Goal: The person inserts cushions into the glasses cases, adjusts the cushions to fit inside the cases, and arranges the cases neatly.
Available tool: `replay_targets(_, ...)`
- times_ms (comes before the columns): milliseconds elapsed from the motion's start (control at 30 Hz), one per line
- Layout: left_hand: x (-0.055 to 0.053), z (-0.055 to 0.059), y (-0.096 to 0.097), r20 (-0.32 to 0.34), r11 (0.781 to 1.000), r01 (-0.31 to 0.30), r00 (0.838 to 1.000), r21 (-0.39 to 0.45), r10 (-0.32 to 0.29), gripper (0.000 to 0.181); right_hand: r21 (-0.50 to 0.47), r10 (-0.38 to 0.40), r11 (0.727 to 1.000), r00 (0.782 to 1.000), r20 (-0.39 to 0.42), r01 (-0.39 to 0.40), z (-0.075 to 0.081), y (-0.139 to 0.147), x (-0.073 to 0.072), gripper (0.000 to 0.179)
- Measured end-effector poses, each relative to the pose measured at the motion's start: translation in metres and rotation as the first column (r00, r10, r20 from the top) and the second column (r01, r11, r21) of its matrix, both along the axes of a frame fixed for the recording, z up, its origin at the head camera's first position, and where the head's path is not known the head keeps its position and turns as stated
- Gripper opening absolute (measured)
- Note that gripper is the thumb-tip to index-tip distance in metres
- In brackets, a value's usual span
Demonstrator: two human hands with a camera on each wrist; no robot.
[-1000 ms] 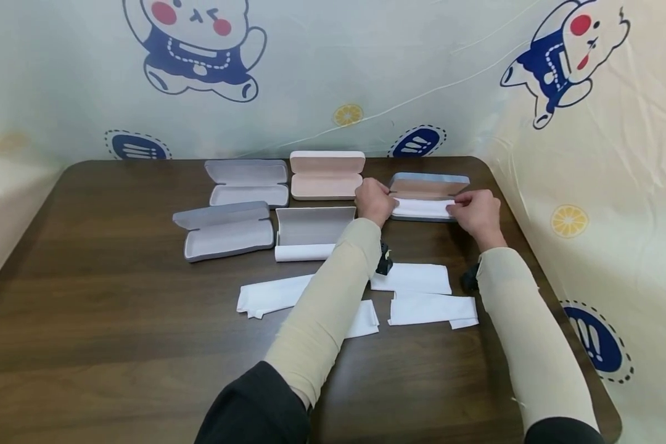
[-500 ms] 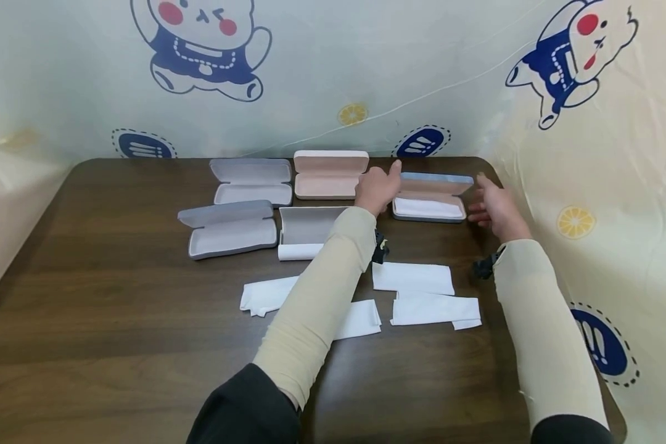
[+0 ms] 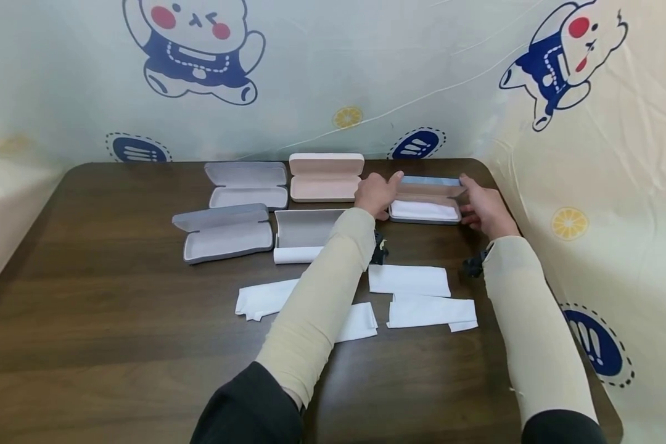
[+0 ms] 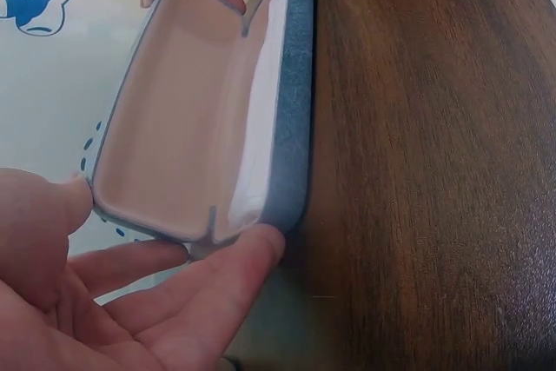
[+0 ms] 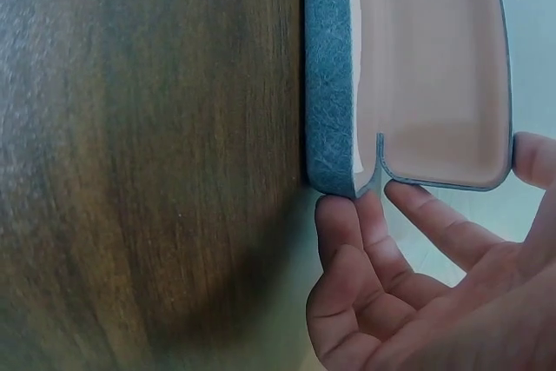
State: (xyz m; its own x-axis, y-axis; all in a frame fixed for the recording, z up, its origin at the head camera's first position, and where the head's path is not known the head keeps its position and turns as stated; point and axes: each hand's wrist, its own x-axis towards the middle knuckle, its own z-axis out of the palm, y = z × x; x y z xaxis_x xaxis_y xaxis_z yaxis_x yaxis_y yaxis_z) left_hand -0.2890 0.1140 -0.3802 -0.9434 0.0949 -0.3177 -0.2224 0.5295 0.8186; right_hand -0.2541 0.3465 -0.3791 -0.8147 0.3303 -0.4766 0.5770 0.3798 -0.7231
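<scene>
A blue glasses case [image 4: 294,102] with a pinkish lining stands open at the right rear of the table, a folded white cloth [image 3: 425,211] lying in its base. At its left end is my left hand [image 3: 375,195]; the left wrist view shows the thumb at the lid's corner and fingertips against the base. My right hand [image 3: 487,209] holds the opposite end. In the right wrist view, its fingers [image 5: 337,223] touch the base end and the thumb meets the lid's edge. The lid [image 3: 430,180] stands tilted up.
Left of the blue case are several other open glasses cases: a pink-lined one [image 3: 326,189], a lavender-grey one [image 3: 248,197], a grey-blue one [image 3: 229,242] and a white one [image 3: 308,228]. Folded white cloths [image 3: 409,280] lie nearer, partly under the left forearm. A printed curtain [image 3: 311,68] borders the table.
Both hands have let go of the white cloth inside the blue case. They have moved to the case's ends, the right hand swinging out and then back in to touch it.
</scene>
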Motion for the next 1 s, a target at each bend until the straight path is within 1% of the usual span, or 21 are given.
replay_targets(67, 0.001, 0.002, 0.0, 0.01, 1.0, 0.015, 1.0, -0.003, -0.015, 0.065, -0.002, 0.007, 1.0, 1.0, -0.001, -0.007, -0.001, 0.001, 0.0, 0.098)
replay_targets(200, 0.003, 0.007, -0.002, 0.017, 0.995, 0.098, 0.995, -0.03, -0.097, 0.061, -0.014, -0.007, 1.0, 1.0, -0.002, 0.007, -0.001, 0.0, 0.001, 0.089)
replay_targets(267, 0.004, 0.01, -0.005, 0.022, 0.987, 0.155, 0.988, -0.041, -0.154, 0.058, -0.031, -0.018, 0.999, 1.0, -0.011, 0.017, -0.001, 0.0, 0.002, 0.082)
replay_targets(333, 0.004, 0.013, -0.007, 0.038, 0.975, 0.216, 0.976, -0.061, -0.214, 0.054, -0.054, -0.033, 0.998, 0.999, -0.028, 0.031, -0.002, 0.0, 0.002, 0.075)
replay_targets(433, 0.003, 0.016, -0.009, 0.058, 0.957, 0.275, 0.961, -0.087, -0.271, 0.048, -0.087, -0.042, 0.996, 0.997, -0.067, 0.036, -0.005, 0.001, 0.004, 0.066)
replay_targets(500, 0.003, 0.016, -0.01, 0.068, 0.95, 0.292, 0.956, -0.113, -0.286, 0.045, -0.094, -0.04, 0.995, 0.995, -0.086, 0.032, -0.007, 0.001, 0.005, 0.062)
replay_targets(533, 0.003, 0.015, -0.01, 0.061, 0.945, 0.299, 0.954, -0.135, -0.293, 0.043, -0.091, -0.04, 0.995, 0.995, -0.095, 0.032, -0.008, 0.001, 0.005, 0.059)
replay_targets(600, 0.004, 0.015, -0.009, 0.028, 0.93, 0.307, 0.951, -0.2, -0.308, 0.038, -0.068, -0.027, 0.997, 0.994, -0.105, 0.02, -0.011, 0.002, 0.007, 0.054)
replay_targets(733, 0.008, 0.011, -0.007, -0.051, 0.886, 0.307, 0.937, -0.347, -0.345, 0.032, 0.025, 0.029, 0.999, 0.994, -0.109, -0.027, -0.015, 0.001, 0.01, 0.047)
replay_targets(833, 0.01, 0.009, -0.006, -0.074, 0.877, 0.287, 0.938, -0.385, -0.34, 0.039, 0.065, 0.053, 0.997, 0.992, -0.118, -0.046, -0.016, 0.0, 0.011, 0.046)
replay_targets(933, 0.013, 0.012, -0.005, -0.08, 0.869, 0.286, 0.935, -0.403, -0.345, 0.041, 0.053, 0.049, 0.998, 0.99, -0.131, -0.042, -0.014, 0.002, 0.013, 0.047)
replay_targets(1000, 0.015, 0.016, -0.005, -0.1, 0.858, 0.292, 0.926, -0.422, -0.365, 0.037, 0.054, 0.054, 0.997, 0.989, -0.136, -0.047, -0.011, 0.004, 0.016, 0.048)
